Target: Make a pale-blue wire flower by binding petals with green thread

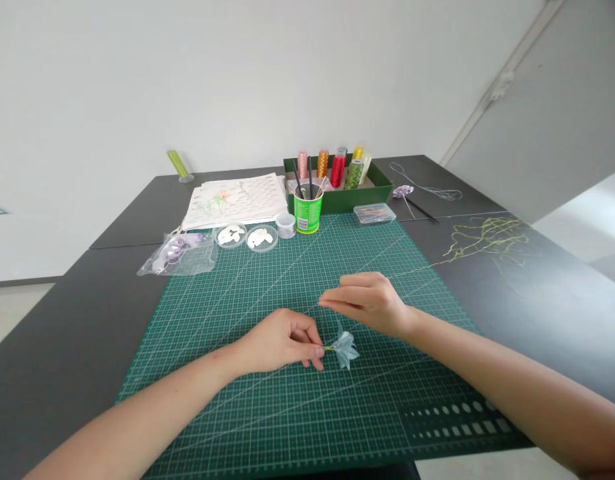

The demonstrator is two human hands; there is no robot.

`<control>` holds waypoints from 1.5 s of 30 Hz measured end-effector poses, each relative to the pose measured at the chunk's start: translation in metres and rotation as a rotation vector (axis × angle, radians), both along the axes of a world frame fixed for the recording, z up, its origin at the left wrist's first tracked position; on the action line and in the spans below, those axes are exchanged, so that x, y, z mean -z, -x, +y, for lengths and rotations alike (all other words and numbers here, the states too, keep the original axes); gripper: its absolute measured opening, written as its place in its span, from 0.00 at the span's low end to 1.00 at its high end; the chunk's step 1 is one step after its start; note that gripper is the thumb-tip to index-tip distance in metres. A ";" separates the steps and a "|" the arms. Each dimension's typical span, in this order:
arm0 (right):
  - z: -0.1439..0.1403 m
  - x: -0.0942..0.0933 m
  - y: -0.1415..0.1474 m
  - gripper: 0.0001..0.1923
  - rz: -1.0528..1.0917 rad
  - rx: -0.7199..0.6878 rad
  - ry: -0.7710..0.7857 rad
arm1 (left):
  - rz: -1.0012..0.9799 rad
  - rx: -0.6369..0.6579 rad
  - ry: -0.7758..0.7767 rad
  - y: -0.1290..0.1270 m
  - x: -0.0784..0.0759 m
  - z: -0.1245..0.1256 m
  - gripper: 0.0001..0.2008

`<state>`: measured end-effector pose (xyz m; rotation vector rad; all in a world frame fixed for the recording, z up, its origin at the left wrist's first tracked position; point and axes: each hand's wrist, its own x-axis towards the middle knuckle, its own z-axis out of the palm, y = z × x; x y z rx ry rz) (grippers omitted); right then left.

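Observation:
My left hand [282, 341] pinches the short green stem of a small pale-blue fabric flower [345, 348], held just above the green cutting mat [227, 400]. My right hand [370, 301] hovers just above and behind the flower, fingertips pinched on a thin yellow-green thread [412, 270]. That thread runs off to the right toward a loose tangle [487, 237] on the dark table.
At the back stand a green box of thread spools [337, 180], a green cup of tools [307, 210], a small clear jar [286, 225], two petal dishes [246, 236], a plastic bag [180, 253], a pattern sheet [235, 199] and a clear case [374, 213]. The table edge runs along the front.

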<state>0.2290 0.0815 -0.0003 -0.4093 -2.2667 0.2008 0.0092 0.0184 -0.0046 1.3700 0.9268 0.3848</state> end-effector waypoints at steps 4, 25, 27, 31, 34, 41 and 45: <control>0.002 0.004 0.000 0.12 -0.004 0.011 0.050 | -0.021 0.015 0.010 0.000 0.000 -0.001 0.10; 0.012 0.021 -0.004 0.14 -0.135 0.086 0.099 | -0.104 -0.011 0.040 0.000 -0.003 -0.002 0.10; 0.013 0.024 -0.005 0.14 -0.149 0.094 0.123 | -0.113 -0.025 0.033 0.000 -0.004 -0.002 0.09; 0.015 0.031 -0.006 0.13 -0.175 0.086 0.174 | -0.175 -0.081 0.007 0.001 -0.005 -0.001 0.09; 0.016 0.034 -0.006 0.12 -0.206 0.104 0.222 | -0.214 -0.121 -0.034 0.002 -0.004 0.001 0.09; 0.012 0.027 -0.005 0.07 -0.377 0.178 0.401 | -0.260 -0.246 -0.101 0.003 -0.005 0.004 0.10; 0.012 0.025 -0.004 0.09 -0.452 0.180 0.383 | -0.253 -0.321 -0.161 0.005 -0.009 0.005 0.10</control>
